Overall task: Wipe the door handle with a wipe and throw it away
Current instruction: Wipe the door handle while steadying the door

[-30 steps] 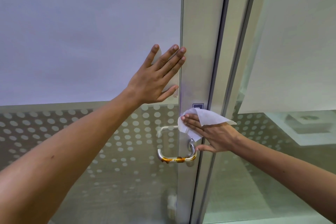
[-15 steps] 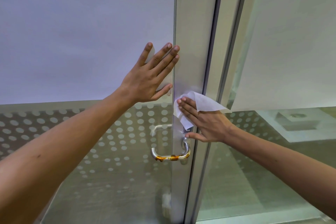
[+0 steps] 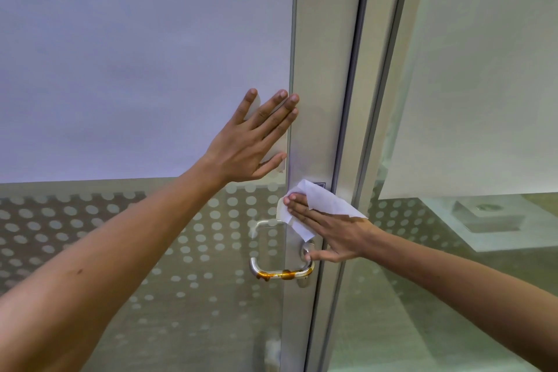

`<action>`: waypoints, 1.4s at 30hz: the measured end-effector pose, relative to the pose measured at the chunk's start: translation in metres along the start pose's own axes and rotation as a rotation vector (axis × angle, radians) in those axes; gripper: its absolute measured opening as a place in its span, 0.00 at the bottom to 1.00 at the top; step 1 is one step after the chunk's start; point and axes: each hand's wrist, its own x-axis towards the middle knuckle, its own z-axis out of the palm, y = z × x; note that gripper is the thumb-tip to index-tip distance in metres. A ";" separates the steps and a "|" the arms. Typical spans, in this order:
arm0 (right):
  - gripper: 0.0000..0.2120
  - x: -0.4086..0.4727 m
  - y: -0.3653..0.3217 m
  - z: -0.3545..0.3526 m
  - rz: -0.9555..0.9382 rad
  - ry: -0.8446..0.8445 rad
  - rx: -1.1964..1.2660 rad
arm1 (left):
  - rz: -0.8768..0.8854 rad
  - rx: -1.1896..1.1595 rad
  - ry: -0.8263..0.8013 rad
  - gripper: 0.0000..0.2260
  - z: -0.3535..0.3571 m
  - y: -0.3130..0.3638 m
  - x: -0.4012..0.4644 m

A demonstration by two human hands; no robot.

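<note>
While the left hand [image 3: 252,142] lies flat and spread wide against the frosted glass panel [image 3: 145,54] of the door, its fingertips reaching the edge of the metal door frame [image 3: 323,69], the right hand [image 3: 335,232] presses a white wipe [image 3: 317,205] against that same frame lower down. The right hand's fingers are stretched out almost straight, pinning the wipe to the metal rather than curling round it; part of the wipe folds back over the knuckles and part hangs below the fingers to the left. The right thumb points left beneath the wipe and touches the round base of the door handle [image 3: 280,272].

The handle is a silvery bent lever, just below the wipe and not covered by it. Its horizontal bar runs left from the frame across the dotted glass [image 3: 181,235], then turns upward at the left end. Orange-brown smears sit along the bar in the middle and toward its left bend.

Both forearms are bare and come in from the near corners, left arm from the lower left, right arm from the lower right. To the right of the frame a second glass pane [image 3: 471,69] shows a pale sheet above and a blurred ledge behind, too soft to make out
</note>
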 end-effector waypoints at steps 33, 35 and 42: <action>0.40 0.014 0.025 -0.030 -0.115 0.113 -0.203 | -0.013 -0.016 -0.008 0.33 0.002 -0.001 -0.003; 0.37 0.015 0.026 -0.024 -0.100 0.142 -0.322 | -0.013 -0.015 -0.007 0.33 0.002 -0.002 -0.003; 0.25 0.008 0.041 0.007 -0.276 0.197 -0.834 | -0.009 -0.011 -0.007 0.33 0.003 0.000 -0.002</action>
